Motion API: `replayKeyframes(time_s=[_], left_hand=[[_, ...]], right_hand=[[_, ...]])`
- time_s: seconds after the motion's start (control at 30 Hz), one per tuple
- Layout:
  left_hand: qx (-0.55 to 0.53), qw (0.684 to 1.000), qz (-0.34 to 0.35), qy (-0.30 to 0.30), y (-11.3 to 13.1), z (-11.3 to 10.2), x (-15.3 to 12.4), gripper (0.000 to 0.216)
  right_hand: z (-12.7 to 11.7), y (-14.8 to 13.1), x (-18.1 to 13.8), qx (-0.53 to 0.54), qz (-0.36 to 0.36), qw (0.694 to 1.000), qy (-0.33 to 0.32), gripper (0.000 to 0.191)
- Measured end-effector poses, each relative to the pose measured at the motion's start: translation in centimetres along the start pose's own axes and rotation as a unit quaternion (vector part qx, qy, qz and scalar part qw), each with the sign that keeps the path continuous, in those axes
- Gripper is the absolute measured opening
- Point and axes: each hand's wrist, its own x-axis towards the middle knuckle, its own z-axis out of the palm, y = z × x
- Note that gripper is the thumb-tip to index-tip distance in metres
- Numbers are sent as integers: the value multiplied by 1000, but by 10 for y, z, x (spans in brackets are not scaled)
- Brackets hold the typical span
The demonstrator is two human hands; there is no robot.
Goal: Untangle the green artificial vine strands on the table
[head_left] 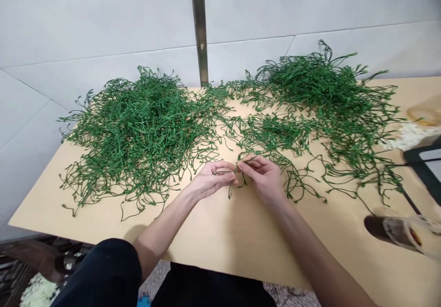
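My left hand [214,178] and my right hand [264,176] meet fingertip to fingertip above the front middle of the table. Both are closed in a pinch on a thin green plastic stem [243,178], whose branched ends hang out between the fingers. To the left lies a large tangled pile of green stems [138,123]. Another heap of green stems [310,84] is at the back right, and a smaller loose cluster [275,130] lies just beyond my right hand. The stems have small forked tips.
The pale wooden table [210,238] stands against a light panelled wall [103,18] with a metal strip [200,31]. At the right are a cup with dark drink [396,231], a dark-framed device [427,164], small white pieces [411,136] and a translucent orange-rimmed item [425,114].
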Motion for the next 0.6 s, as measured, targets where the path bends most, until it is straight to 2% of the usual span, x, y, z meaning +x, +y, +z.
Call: replayKeyframes(time_s=[0.07, 0.17, 0.37, 0.43, 0.6], left_hand=[[23, 999, 29, 19, -3, 1, 0, 47], [117, 990, 73, 41, -5, 4, 0, 45], [252, 947, 179, 83, -9, 9, -1, 41], [309, 914, 239, 113, -11, 7, -2, 39], [480, 780, 375, 144, -14, 0, -1, 28]], right_hand=[[-2, 0, 1, -7, -1, 1000, -6, 28], [-4, 0, 2, -16, -10, 1000, -7, 28], [0, -2, 0, -53, -35, 998, 9, 27], [0, -3, -1, -62, -39, 997, 10, 27], [0, -2, -1, -62, -45, 997, -1, 26]])
